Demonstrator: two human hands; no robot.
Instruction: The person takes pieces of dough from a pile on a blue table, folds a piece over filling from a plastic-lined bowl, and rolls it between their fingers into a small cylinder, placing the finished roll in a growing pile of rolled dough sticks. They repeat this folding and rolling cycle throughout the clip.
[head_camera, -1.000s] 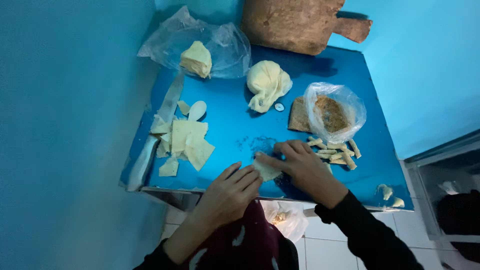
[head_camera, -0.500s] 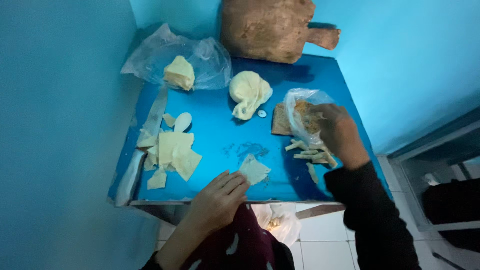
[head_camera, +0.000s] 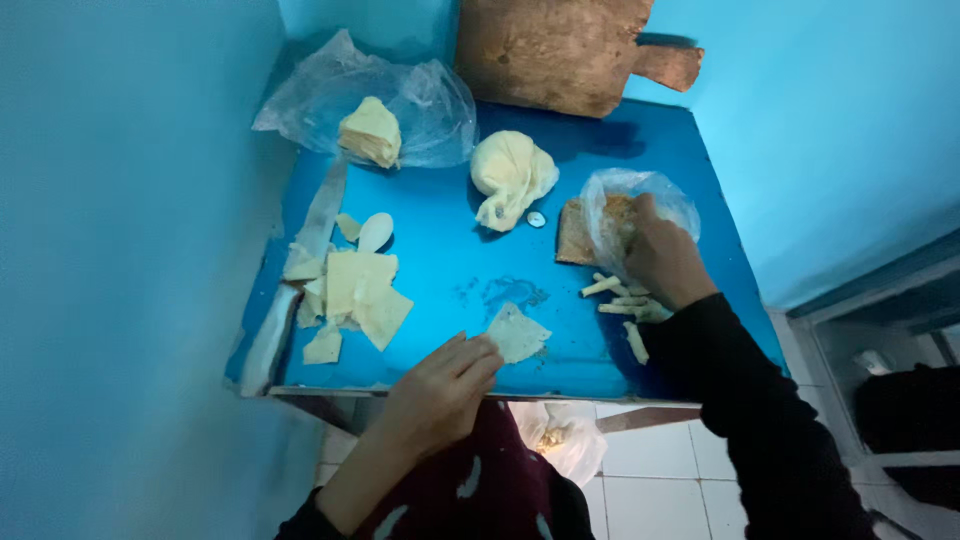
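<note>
My left hand (head_camera: 440, 388) rests at the front edge of the blue table (head_camera: 455, 255), its fingertips touching a thin, flat, pale piece of dough (head_camera: 517, 333). My right hand (head_camera: 660, 255) reaches into a small clear plastic bag (head_camera: 625, 205) that holds brownish filling; its fingers are hidden inside the bag. Several small rolled dough sticks (head_camera: 620, 300) lie just below that hand.
A pile of cut dough sheets (head_camera: 355, 295) and a long knife (head_camera: 300, 270) lie at the left. A dough ball (head_camera: 510, 175) sits in the middle, with a dough block on a large plastic bag (head_camera: 375, 115) behind. A wooden board (head_camera: 560, 50) leans against the back wall.
My right hand left the dough piece near the front edge and moved right and back into the plastic bag. My left hand stays by the dough piece.
</note>
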